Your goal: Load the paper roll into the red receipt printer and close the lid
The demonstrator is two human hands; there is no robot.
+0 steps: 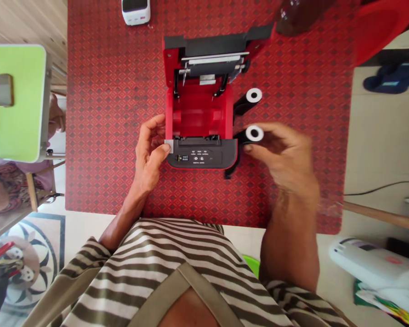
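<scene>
In the middle of the table stands a small red and black printer [202, 153] with its lid [218, 45] raised and its red paper bay [198, 116] showing nothing inside. My left hand [150, 147] grips the printer's left side, thumb on the grey front corner. At the right side, my right hand [282, 147] holds a small black roll [254, 134] with a white ring-shaped end between thumb and fingers. A second such roll [253, 96] lies just beyond it, beside the printer. Some fingers of my right hand are hidden behind the held roll.
A red patterned cloth [105, 91] covers the table. A white device [136, 13] stands at the far edge, and a dark bottle-like object [296, 16] is at the far right. To the left, a phone [5, 90] lies on a green table [17, 131]. A red chair [381, 27] is at the right.
</scene>
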